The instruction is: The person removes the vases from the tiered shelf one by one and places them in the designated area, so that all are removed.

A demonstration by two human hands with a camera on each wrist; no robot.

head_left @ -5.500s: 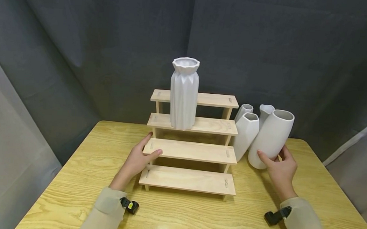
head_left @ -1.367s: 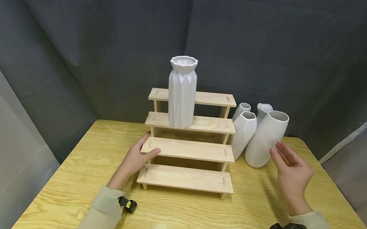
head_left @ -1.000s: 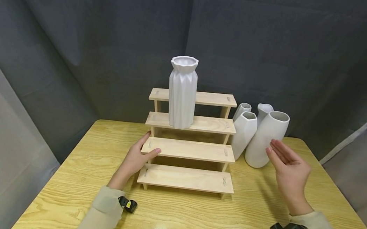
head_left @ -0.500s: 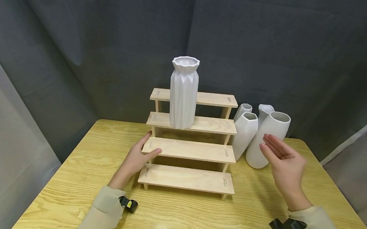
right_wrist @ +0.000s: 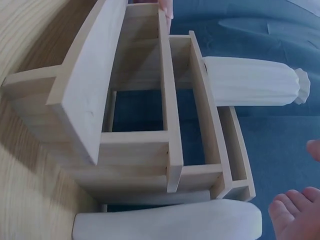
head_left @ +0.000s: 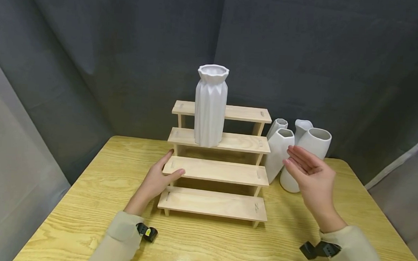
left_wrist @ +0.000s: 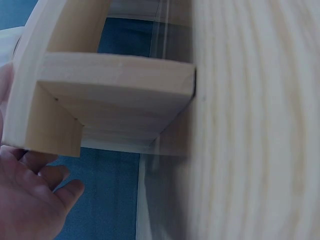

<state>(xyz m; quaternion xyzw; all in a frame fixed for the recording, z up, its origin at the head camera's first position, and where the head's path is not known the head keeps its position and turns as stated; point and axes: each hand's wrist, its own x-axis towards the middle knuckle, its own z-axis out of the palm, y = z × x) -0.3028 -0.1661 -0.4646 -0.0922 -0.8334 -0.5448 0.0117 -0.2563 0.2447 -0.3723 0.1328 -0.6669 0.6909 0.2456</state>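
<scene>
A stepped wooden display stand (head_left: 213,202) stands mid-table in the head view. My left hand (head_left: 155,180) holds its left side, thumb on the second board from the bottom; the left wrist view shows curled fingers (left_wrist: 70,192) beside the wood. A tall pleated white vase (head_left: 210,106) is upright on the third board. My right hand (head_left: 315,183) is raised with nothing in it, fingers nearly straight and thumb apart. Behind it, partly covered, leans a smooth white vase (head_left: 316,143). Left of that is a faceted white vase (head_left: 277,158).
Two more white vases, a slim one (head_left: 276,126) and a flared-rim one (head_left: 302,126), are mostly hidden behind the front pair. Dark curtains (head_left: 145,62) hang behind the wooden table (head_left: 82,202). Black wrist cameras (head_left: 320,251) are strapped at both sleeves.
My right hand held the smooth vase at first, then let go and drew back to the right. Over the last second it has moved left, across that vase. The left hand keeps its hold.
</scene>
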